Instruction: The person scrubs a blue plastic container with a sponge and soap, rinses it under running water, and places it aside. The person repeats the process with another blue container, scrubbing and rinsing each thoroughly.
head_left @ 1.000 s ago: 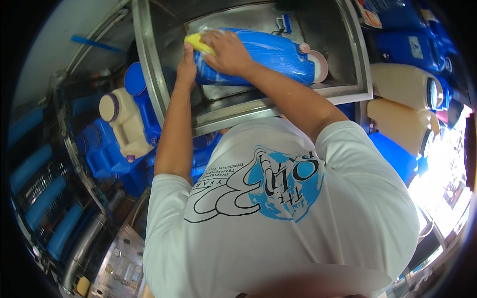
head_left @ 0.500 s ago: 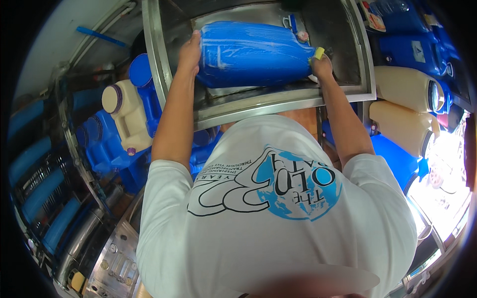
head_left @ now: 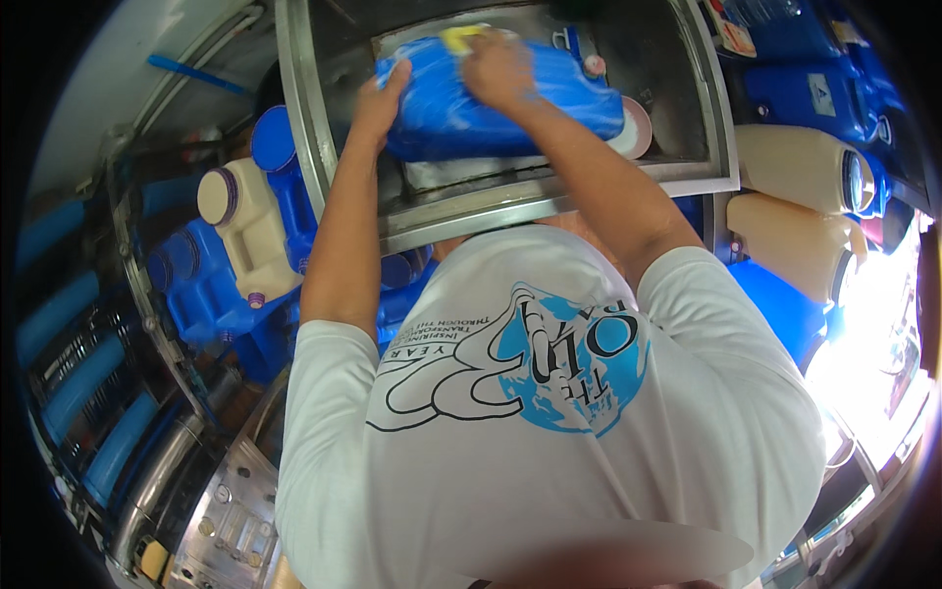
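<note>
A blue plastic water jug (head_left: 471, 123), streaked with white suds, lies on its side in a steel sink (head_left: 461, 218). My left hand (head_left: 381, 106) grips its left end, thumb on top. Pressed on the jug's far upper side, my right hand (head_left: 497, 71) is closed on a yellow sponge (head_left: 461, 39), slightly blurred by motion. Beside the jug's right end stands a round pinkish bowl (head_left: 636, 128), partly hidden. Behind the jug sit a small pinkish-red cap (head_left: 595, 66) and a blue-handled item (head_left: 572, 39), whose kind I cannot make out.
Cream jugs (head_left: 800, 169) and blue jugs (head_left: 810, 103) are stacked right of the sink. On the left stand another cream jug (head_left: 250, 231) and blue containers (head_left: 206, 280). A steel panel with gauges (head_left: 221, 515) is at the lower left.
My right hand has moved left with the sponge, from the jug's right end to its far upper side. The bowl shows more now. My left hand stays at the left end.
</note>
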`<state>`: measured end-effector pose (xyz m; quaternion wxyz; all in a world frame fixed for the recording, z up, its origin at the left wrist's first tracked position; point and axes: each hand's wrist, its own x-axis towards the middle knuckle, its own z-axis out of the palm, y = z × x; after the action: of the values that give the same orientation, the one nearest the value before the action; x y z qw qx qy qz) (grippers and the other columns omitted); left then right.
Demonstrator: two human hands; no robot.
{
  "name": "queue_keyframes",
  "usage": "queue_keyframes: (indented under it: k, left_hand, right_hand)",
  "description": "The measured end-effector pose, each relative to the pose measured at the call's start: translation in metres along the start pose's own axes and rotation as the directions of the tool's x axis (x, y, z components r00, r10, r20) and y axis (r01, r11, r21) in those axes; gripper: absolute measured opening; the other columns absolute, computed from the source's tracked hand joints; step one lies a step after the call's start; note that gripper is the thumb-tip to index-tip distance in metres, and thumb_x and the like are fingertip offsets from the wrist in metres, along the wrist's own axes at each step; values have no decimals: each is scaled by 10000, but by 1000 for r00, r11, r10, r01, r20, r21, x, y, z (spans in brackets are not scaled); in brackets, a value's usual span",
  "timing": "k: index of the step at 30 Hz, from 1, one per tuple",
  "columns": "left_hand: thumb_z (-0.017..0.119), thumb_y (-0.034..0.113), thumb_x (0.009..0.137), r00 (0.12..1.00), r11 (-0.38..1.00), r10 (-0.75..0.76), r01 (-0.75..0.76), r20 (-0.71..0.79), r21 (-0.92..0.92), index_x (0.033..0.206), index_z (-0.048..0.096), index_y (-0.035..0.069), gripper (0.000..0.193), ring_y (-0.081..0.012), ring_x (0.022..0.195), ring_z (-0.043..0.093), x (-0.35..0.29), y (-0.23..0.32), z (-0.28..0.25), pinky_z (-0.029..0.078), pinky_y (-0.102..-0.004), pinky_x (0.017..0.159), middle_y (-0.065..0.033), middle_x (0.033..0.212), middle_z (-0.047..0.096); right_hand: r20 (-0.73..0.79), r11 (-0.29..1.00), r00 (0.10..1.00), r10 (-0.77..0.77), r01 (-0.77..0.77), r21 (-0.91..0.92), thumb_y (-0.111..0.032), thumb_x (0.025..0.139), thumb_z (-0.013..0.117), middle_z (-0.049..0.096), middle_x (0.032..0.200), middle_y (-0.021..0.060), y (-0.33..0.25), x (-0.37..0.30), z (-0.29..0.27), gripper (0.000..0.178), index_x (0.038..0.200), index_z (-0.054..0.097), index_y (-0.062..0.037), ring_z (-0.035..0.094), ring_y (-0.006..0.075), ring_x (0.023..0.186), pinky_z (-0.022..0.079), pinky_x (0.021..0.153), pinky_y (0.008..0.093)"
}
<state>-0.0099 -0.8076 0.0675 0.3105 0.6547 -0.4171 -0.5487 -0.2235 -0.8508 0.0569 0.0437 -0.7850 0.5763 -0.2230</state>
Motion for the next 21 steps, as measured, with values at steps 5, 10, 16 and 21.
queue_keyframes:
  k: [5, 10, 16, 21]
  left_hand:
    - [729, 555, 809, 847, 628, 407, 13, -343, 778, 1517, 343, 43, 955, -396, 1397, 400, -4, -25, 11, 335, -476, 1144, -228, 1560, 345]
    - [500, 705, 890, 820, 326, 568, -297, 65, 897, 1540, 364, 194, 838, -450, 1486, 183, 17, -52, 131, 87, -613, 1192, -201, 1605, 269]
    - [447, 711, 913, 838, 261, 544, -212, 38, 942, 1537, 376, 211, 802, -455, 1491, 165, 17, -43, 150, 45, -650, 1177, -187, 1610, 265]
    - [454, 716, 906, 811, 288, 583, -254, 42, 923, 1523, 400, 210, 800, -450, 1486, 183, 27, -42, 141, 66, -644, 1179, -179, 1604, 284]
  right_hand:
    - [419, 959, 863, 282, -243, -145, -224, 875, 530, 712, 1062, 193, 106, -33, -16, 325, 1086, 731, -80, 678, 367, 1022, 525, 907, 472]
    - [559, 912, 737, 381, -399, -96, -227, 862, 559, 679, 1176, 235, 100, -12, -3, 347, 1095, 717, -24, 662, 356, 1113, 515, 959, 442]
    - [817, 978, 542, 197, -51, -202, -242, 845, 599, 676, 1199, 215, 108, -9, -23, 383, 1133, 709, -14, 663, 350, 1114, 518, 953, 420]
    - [833, 982, 531, 152, 12, -187, -175, 809, 639, 698, 1157, 201, 96, -3, -34, 337, 1090, 725, -10, 684, 343, 1070, 542, 914, 425]
